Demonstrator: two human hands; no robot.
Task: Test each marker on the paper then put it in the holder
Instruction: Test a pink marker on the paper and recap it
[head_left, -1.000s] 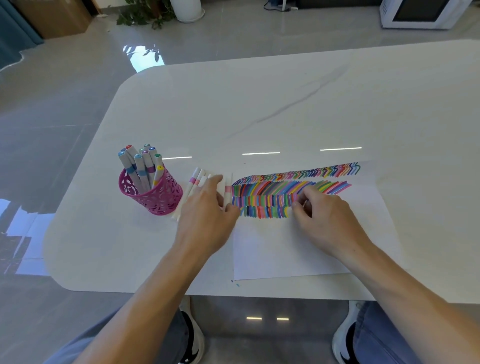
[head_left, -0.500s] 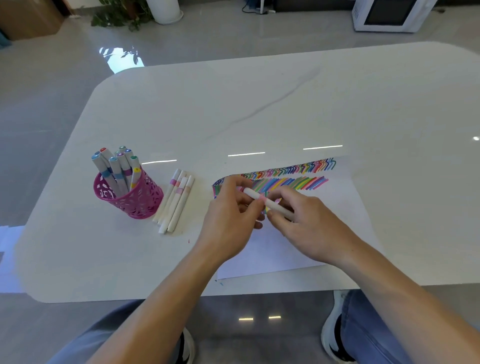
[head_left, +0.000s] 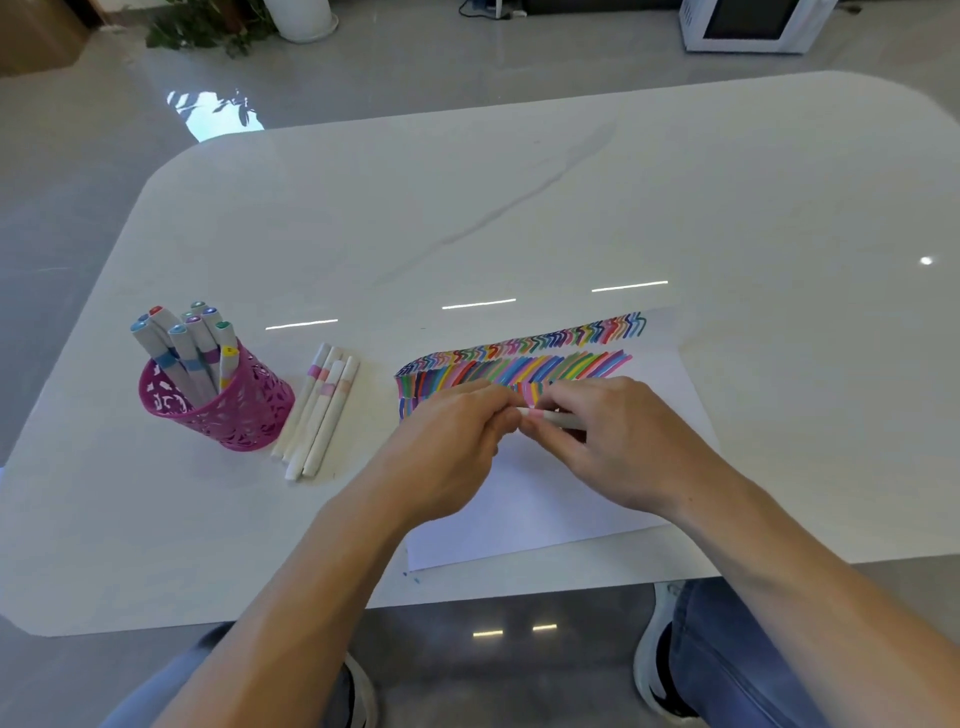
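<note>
Both hands meet over the white paper (head_left: 540, 514), whose upper part is covered with rows of coloured strokes. A white marker (head_left: 550, 417) lies between them: my right hand (head_left: 613, 441) grips its barrel and my left hand (head_left: 452, 447) pinches its left end. Whether a cap is on is hidden by the fingers. The pink lattice holder (head_left: 228, 410) stands at the left with several grey markers upright in it. Several white markers with pink bands (head_left: 322, 410) lie side by side just right of the holder.
The white marble table (head_left: 519, 208) has a rounded edge close to me. My knees and shoes show below it. A potted plant (head_left: 218, 26) and a white appliance (head_left: 748, 23) stand on the floor beyond the table.
My left hand picked one marker from the row beside the holder and brought it over the paper. My right hand took hold of its barrel, and both hands now close on it.
</note>
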